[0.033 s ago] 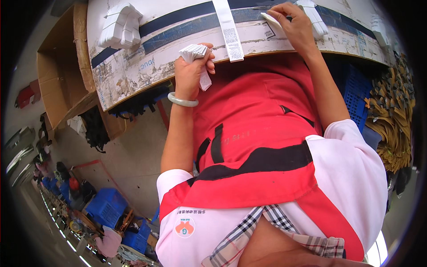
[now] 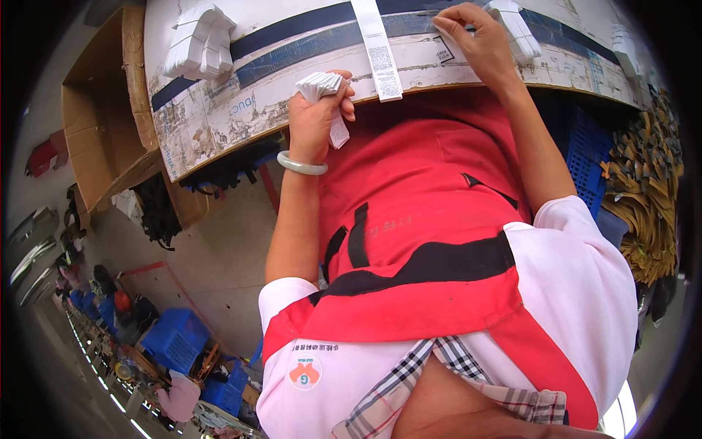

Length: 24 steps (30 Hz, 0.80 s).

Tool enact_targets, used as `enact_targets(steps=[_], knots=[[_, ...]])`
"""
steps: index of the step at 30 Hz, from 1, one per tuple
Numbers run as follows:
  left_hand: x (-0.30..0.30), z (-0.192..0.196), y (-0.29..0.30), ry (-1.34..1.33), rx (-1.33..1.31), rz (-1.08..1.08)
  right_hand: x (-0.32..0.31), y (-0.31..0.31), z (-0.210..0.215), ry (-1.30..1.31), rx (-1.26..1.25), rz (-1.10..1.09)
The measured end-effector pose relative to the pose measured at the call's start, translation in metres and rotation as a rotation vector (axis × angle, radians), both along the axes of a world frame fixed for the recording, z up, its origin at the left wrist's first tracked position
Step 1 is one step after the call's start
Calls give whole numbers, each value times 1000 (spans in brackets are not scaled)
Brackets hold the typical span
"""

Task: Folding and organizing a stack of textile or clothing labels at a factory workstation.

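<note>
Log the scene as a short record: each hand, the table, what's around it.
left hand: grips fanned white labels
right hand: fingers bent, at the table; any hold unclear
mid-table: white strip, end past the near edge
table, left: white bundle
beside table, left: open box
below table, right: blue crate

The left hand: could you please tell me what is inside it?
The left hand holds white strips: a fanned bunch shows above the thumb, and an end sticks out below. The part inside the grip is covered.
</note>
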<state>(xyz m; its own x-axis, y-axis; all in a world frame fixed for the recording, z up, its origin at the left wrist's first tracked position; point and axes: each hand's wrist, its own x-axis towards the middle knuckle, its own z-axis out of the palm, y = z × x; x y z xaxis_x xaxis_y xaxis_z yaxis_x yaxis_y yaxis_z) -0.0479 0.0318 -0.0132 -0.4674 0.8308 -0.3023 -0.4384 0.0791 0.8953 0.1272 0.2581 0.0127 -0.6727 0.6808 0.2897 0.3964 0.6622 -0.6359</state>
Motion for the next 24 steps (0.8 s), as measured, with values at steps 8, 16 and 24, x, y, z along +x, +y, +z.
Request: enact_targets(steps=[8,16,24], knots=[[2,3,2,4,10,14,-52,-37,-10,77,34,221],[6,16,8,596,216,135,-38,-62,13,118,-332,414],[11,26,-4,430,115,48,-31,-68,30,63,-438,483]])
